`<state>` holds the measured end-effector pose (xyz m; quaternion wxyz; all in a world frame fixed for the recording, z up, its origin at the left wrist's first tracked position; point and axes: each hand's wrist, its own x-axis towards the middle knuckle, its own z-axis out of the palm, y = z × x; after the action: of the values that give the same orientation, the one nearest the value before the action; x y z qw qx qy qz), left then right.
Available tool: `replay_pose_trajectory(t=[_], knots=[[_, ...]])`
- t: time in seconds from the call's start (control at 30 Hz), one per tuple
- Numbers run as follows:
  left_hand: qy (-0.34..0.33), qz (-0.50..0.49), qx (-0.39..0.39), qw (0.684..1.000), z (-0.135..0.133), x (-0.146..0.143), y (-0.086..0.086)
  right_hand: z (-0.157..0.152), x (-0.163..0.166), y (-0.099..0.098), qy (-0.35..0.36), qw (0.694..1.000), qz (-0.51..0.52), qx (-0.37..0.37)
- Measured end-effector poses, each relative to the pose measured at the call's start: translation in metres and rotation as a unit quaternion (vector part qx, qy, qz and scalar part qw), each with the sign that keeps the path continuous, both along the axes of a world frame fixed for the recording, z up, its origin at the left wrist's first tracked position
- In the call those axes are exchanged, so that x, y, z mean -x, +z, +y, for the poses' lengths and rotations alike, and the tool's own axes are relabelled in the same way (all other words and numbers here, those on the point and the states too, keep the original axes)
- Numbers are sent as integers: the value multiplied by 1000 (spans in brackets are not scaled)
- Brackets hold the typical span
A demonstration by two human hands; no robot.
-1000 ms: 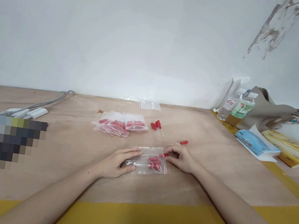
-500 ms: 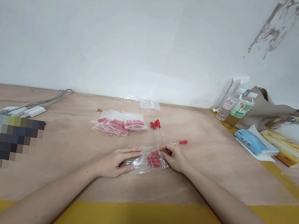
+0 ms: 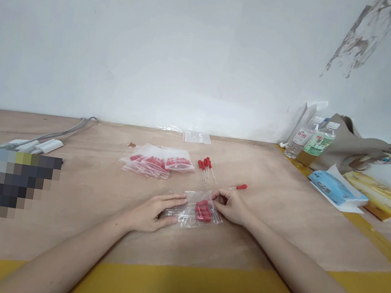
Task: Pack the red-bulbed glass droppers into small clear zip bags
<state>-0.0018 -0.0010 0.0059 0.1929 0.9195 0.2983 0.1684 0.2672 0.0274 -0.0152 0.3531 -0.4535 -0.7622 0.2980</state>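
A clear plastic zip bag (image 3: 191,212) lies flat on the table, with several red-bulbed droppers (image 3: 203,211) inside, their bulbs toward its right end. My left hand (image 3: 152,213) rests on the bag's left end, fingers stretched out and apart. At the right end, my right hand (image 3: 229,206) pinches the bag's edge between thumb and fingers. Just beyond the bag lie several loose droppers (image 3: 206,164) with red bulbs and thin clear stems. One more dropper (image 3: 241,186) lies apart, past my right hand.
Several filled zip bags (image 3: 156,160) overlap in a pile behind my left hand. An unfilled bag (image 3: 197,138) lies by the wall. To the right stand two bottles (image 3: 316,146), with a blue tissue pack (image 3: 338,188) nearer. Cables and white adapters (image 3: 48,145) are at left.
The view has shifted slightly. My right hand keeps its pinch at the bag's right edge, and my left hand stays flat on the other end. The loose droppers have not moved.
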Motion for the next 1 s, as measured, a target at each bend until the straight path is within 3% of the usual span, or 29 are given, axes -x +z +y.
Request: replay_pose_trajectory(t=[0.13, 0.2, 0.33, 0.47, 0.63, 0.8, 1.0], knots=[[-3, 7, 11, 1000, 0, 0, 1, 21, -39, 3, -62, 978, -113, -162], [-9, 5, 17, 1000, 0, 0, 1, 32, -65, 1, -83, 962, -180, -190], [-21, 9, 19, 1000, 0, 1, 2, 45, -97, -7, -63, 968, -204, -130], [-22, 20, 17, 999, 0, 1, 3, 48, -97, -10, -54, 978, -172, -101], [-19, 15, 15, 1000, -1, 1, 2, 38, -93, 7, -6, 989, -117, -85], [-16, 2, 18, 1000, 1, 1, 0, 21, -91, 27, 85, 992, -91, -13], [-14, -7, 23, 1000, 1, 1, -1, 15, -82, 28, 136, 985, -88, 58]])
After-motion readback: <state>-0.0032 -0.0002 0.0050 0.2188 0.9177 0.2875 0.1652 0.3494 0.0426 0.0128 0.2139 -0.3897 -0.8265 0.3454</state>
